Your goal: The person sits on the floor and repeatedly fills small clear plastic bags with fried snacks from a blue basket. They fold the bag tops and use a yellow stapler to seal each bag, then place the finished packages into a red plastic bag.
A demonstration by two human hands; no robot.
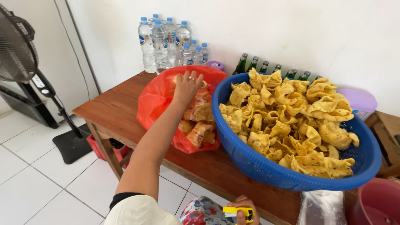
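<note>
Red plastic bag (156, 100) of packed crackers sits on the wooden table (116, 104), ahead of you and to your left, just beside the big blue basket (250, 162) and touching its left wall.

- Your left hand (186, 86) is stretched out to full reach and rests on the top of the bag's mouth. Fingers spread and slightly curled, palm down on the small packets (199, 132) inside. It looks open, laid on the contents; no closed grip shows.
- Your right hand (243, 210) is low and close to your body, at the near edge of the table, closed around a small yellow tool (237, 212). It lies well apart from the bag.
- So the left hand is the nearer one by far: it is already on the bag, the right is not.
- The bag slumps with its mouth facing up and toward you. Its long side runs from the far edge of the table toward the near edge, roughly in line with your left forearm.
- The basket, heaped with loose yellow crackers (287, 121), lies to the right of the bag and between the bag and a clear plastic bag (321, 206) hanging at the near table edge.
- Behind the bag: water bottles (162, 43) against the wall, green bottles (258, 66) further right.
</note>
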